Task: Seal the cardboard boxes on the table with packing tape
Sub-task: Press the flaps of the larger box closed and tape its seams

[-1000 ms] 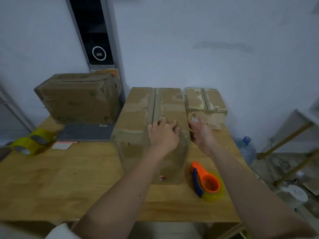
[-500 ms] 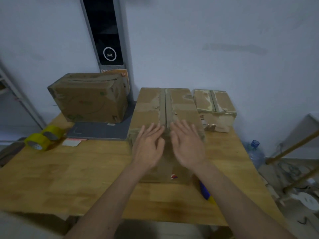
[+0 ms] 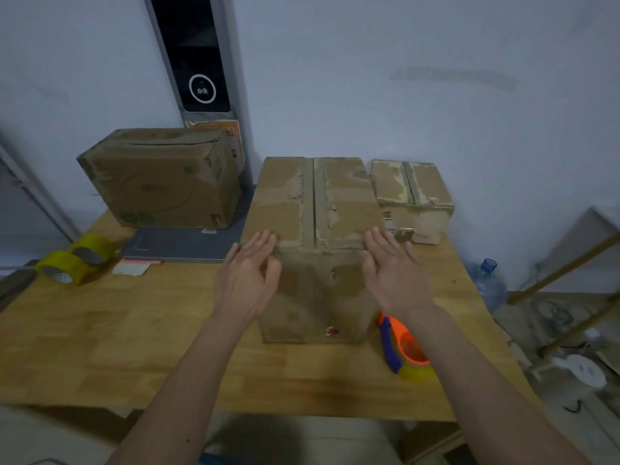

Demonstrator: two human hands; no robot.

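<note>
Hands frame the job: the left hand (image 3: 243, 283) and right hand (image 3: 394, 276) hover at the near top corners of the middle cardboard box (image 3: 313, 229), fingers (image 3: 260, 241) loosely spread and holding nothing — whether they touch the cardboard cannot be told. An orange tape dispenser (image 3: 404, 350) lies on the wooden table (image 3: 100, 337) just right of that box. Farther back sit a smaller box (image 3: 411, 196) at right, a larger box (image 3: 161, 179) at left and two yellow tape rolls (image 3: 75, 260) near the left edge.

Grey board (image 3: 188, 244), water bottle (image 3: 490, 284)
</note>
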